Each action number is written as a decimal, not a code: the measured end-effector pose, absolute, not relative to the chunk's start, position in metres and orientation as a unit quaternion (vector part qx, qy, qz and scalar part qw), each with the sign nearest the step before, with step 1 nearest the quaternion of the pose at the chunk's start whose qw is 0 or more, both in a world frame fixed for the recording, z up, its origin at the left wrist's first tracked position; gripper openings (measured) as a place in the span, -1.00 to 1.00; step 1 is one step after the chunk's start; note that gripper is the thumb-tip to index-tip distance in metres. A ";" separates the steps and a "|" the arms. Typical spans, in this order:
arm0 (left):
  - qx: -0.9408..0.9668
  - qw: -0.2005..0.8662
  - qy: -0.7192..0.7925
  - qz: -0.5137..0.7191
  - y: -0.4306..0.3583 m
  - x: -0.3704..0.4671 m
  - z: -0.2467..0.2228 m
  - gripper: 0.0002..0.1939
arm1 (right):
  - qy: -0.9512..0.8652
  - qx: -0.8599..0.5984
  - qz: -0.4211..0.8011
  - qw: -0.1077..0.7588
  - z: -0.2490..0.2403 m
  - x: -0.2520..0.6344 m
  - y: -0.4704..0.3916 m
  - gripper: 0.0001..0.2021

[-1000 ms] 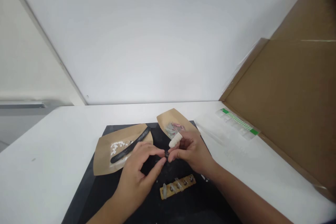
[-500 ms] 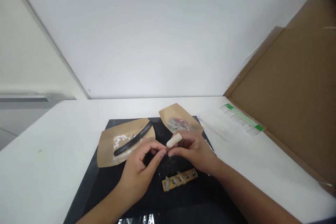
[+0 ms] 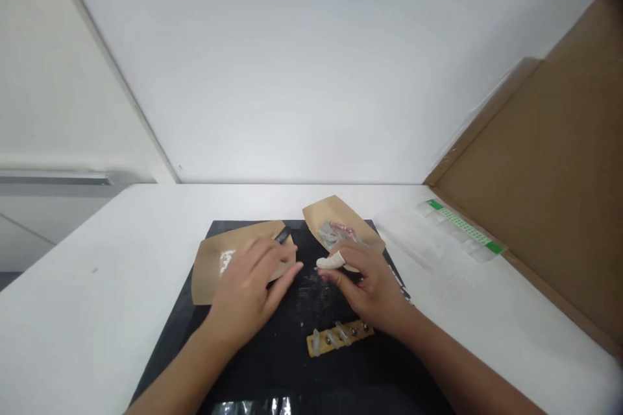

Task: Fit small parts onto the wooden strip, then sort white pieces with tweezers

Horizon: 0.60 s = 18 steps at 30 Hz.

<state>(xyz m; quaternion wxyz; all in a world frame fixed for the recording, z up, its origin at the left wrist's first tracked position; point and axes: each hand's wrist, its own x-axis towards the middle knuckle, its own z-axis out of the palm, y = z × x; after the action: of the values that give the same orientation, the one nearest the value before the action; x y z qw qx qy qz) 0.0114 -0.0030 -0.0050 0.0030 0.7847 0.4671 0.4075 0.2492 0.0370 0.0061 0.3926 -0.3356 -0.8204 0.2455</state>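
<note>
My left hand (image 3: 249,285) hovers over or touches the left brown paper sheet (image 3: 207,272), its fingers apart and its thumb pointing right. Beneath it are small white pieces (image 3: 225,260) and a black curved strip (image 3: 283,234), mostly hidden by the fingers. My right hand (image 3: 367,282) wears a pale finger cot (image 3: 331,261) on the index finger, which is pinched against the thumb. Whatever lies between those fingertips is too small to make out. Below the hands rests a yellowish wooden strip (image 3: 321,345) with round metal-looking studs and several translucent pieces across it.
Behind my right hand, a second brown paper sheet (image 3: 321,211) bears clear and reddish pieces (image 3: 335,232). A black mat (image 3: 257,363) lies under the work. To the right are a clear plastic case with a green label (image 3: 464,227) and a cardboard wall (image 3: 545,162).
My hands were together at the fingertips and have parted. The left moved left over the paper sheet and opened; the right stays pinched. The whole view has shifted slightly.
</note>
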 end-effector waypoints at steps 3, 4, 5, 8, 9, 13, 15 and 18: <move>0.766 -0.087 0.566 0.292 0.008 -0.014 -0.007 -0.79 | -0.831 -0.359 0.192 0.380 0.001 0.255 0.041 -0.86; 0.759 -0.106 0.590 0.254 0.010 -0.021 -0.008 -0.76 | -0.835 -0.364 0.170 0.377 0.000 0.257 0.043 -0.87; 0.749 -0.120 0.610 0.228 0.012 -0.027 -0.010 -0.73 | -0.839 -0.367 0.149 0.374 -0.001 0.258 0.044 -0.88; 0.752 -0.104 0.625 0.183 0.015 -0.035 -0.017 -0.69 | -0.855 -0.362 0.118 0.353 -0.004 0.261 0.047 -0.83; 0.759 -0.091 0.619 0.180 0.015 -0.036 -0.020 -0.69 | -0.861 -0.359 0.119 0.342 -0.004 0.261 0.048 -0.79; 0.775 -0.068 0.599 0.186 0.014 -0.034 -0.027 -0.74 | -0.869 -0.350 0.129 0.326 -0.007 0.261 0.051 -0.69; 0.779 -0.061 0.596 0.186 0.014 -0.033 -0.028 -0.79 | -0.868 -0.349 0.130 0.328 -0.008 0.261 0.053 -0.70; 0.781 -0.042 0.587 0.208 0.013 -0.031 -0.027 -0.80 | -0.866 -0.353 0.127 0.331 -0.008 0.262 0.055 -0.74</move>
<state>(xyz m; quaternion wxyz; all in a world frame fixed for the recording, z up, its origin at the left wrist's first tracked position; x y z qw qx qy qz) -0.0309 0.0125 -0.0266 -0.0423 0.7810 0.5873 0.2084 0.2616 0.0550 -0.0085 0.3308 -0.3532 -0.8659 0.1269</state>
